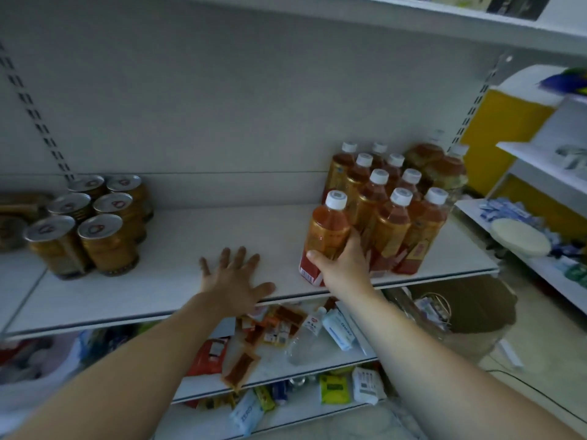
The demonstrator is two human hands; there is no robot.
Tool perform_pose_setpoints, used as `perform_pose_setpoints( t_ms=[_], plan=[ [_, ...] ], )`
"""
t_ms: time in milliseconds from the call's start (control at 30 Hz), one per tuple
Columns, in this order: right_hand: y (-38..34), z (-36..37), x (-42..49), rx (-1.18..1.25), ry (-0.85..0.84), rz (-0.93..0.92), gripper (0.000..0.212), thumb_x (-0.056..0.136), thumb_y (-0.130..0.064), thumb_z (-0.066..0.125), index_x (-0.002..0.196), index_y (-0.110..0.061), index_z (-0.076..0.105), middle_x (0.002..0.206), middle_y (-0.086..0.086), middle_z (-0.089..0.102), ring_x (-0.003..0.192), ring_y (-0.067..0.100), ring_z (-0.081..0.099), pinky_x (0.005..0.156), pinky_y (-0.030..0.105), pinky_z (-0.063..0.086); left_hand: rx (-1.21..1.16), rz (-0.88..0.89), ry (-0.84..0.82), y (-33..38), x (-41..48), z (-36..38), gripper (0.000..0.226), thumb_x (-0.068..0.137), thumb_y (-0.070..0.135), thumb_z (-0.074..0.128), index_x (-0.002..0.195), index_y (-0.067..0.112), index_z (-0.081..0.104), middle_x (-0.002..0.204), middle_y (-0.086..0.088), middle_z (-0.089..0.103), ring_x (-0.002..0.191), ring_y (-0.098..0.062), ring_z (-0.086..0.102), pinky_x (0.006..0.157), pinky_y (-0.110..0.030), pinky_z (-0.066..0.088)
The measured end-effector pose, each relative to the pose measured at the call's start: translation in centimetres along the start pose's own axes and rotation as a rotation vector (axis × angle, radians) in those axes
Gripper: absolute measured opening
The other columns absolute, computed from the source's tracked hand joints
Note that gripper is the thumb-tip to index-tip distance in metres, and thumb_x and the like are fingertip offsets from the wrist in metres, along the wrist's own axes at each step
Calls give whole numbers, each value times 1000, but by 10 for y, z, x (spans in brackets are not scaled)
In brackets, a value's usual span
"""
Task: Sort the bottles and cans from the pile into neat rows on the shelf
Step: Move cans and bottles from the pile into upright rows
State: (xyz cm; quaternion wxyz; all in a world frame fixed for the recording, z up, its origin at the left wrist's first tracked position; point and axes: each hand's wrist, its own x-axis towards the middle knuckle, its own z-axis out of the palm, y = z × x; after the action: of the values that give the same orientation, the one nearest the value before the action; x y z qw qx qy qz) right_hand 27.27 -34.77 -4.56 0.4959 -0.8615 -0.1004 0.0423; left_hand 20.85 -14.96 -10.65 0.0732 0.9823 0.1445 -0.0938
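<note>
From the head camera, a white shelf (pixel 190 249) runs across the middle of the picture. The left hand (pixel 235 281) lies flat on it near the front edge, with palm down, straight fingers spread apart, and nothing in it. The right hand (pixel 343 265) is closed around a bottle (pixel 327 230): the thumb is on the near side, low on the label, and the fingers go around the right side. This bottle has a white cap, brown-orange drink inside and a red band at the bottom. It leans a little, and its base is at the front edge of the shelf. I cannot tell if the base fully rests on the board.

Just to the right of it, touching or almost touching, stands a group of the same bottles (pixel 394 198), upright, in two lines of four going from near to far. Behind them, in the far right corner of the shelf, are two bigger bottles (pixel 441 166) with brown drink.

On the left part of the shelf, well apart from the bottles, six golden cans (pixel 92 223) stand upright in two lines of three, close together, silver tops with pull rings up.

Below, a lower shelf (pixel 317 366) carries a loose pile of small packets (pixel 254 338) and a clear bottle (pixel 305 341) lying on its side. On the floor to the right stands a brown box (pixel 476 309).
</note>
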Motion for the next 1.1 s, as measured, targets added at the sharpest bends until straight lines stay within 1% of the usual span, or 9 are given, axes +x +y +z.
perform_pose_setpoints(
  t_ms=[100, 167, 233, 267, 333, 567, 767, 967, 1100],
  plan=[
    [3, 5, 6, 11, -16, -11, 77, 83, -14, 73, 145, -21, 27, 119, -6, 42, 91, -1, 54, 67, -3, 36, -29, -43, 4, -4, -2, 2, 84, 82, 79, 22, 150, 36, 0, 159, 5, -11, 146, -21, -12, 112, -61, -8],
    [4, 12, 10, -36, 2, -22, 85, 81, -17, 75, 147, -21, 22, 124, -2, 42, 102, 9, 57, 81, 4, 39, -26, -44, 19, -3, -1, 4, 84, 82, 78, 22, 150, 35, -1, 159, 5, -12, 146, -21, -13, 112, -60, -9],
    [8, 20, 21, -92, 23, -24, 94, 78, -27, 78, 149, -23, 18, 137, 4, 41, 122, 23, 49, 103, 27, 40, -28, -45, 22, -2, 1, 4, 84, 82, 79, 21, 150, 36, -1, 159, 5, -12, 146, -21, -13, 112, -60, -10],
    [7, 23, 27, -107, 22, -34, 94, 76, -32, 78, 149, -25, 19, 139, 5, 43, 127, 26, 47, 108, 38, 39, -28, -46, 18, -2, 2, 4, 84, 82, 79, 21, 150, 36, -2, 159, 5, -13, 146, -20, -14, 112, -60, -10],
    [6, 31, 46, -120, 5, -35, 88, 79, -37, 74, 149, -28, 21, 138, 2, 50, 127, 26, 49, 107, 44, 40, -29, -50, 13, -3, 3, 5, 84, 81, 79, 21, 150, 36, -3, 159, 6, -14, 145, -19, -15, 112, -59, -11],
    [2, 44, 86, -106, 5, 9, 76, 93, -33, 61, 153, -28, 14, 147, 4, 41, 135, 27, 39, 106, 35, 33, -46, -37, 33, -6, 3, 6, 85, 81, 80, 23, 150, 37, -1, 159, 7, -13, 145, -18, -16, 113, -58, -11],
    [2, 72, 81, -31, 167, -6, 92, 82, -32, 74, 151, -13, 17, 146, 12, 33, 131, 29, 39, 102, 34, 36, -50, -38, 44, -5, 3, 7, 84, 81, 79, 23, 150, 36, -1, 159, 6, -13, 145, -18, -16, 113, -57, -11],
    [0, 70, 104, -53, 112, 15, 83, 90, -32, 64, 153, -13, 12, 147, 11, 39, 131, 28, 44, 99, 28, 36, -46, -34, 43, -4, 2, 5, 84, 81, 79, 22, 150, 36, -1, 159, 7, -13, 145, -17, -17, 114, -58, -10],
    [-7, 68, 103, -76, 161, -91, 95, 85, -28, 71, 153, -12, 6, 152, 13, 28, 138, 27, 32, 106, 26, 27, -57, -32, 46, -5, 2, 6, 84, 81, 80, 22, 150, 36, -1, 159, 7, -12, 145, -17, -17, 114, -58, -9]
  ],
)
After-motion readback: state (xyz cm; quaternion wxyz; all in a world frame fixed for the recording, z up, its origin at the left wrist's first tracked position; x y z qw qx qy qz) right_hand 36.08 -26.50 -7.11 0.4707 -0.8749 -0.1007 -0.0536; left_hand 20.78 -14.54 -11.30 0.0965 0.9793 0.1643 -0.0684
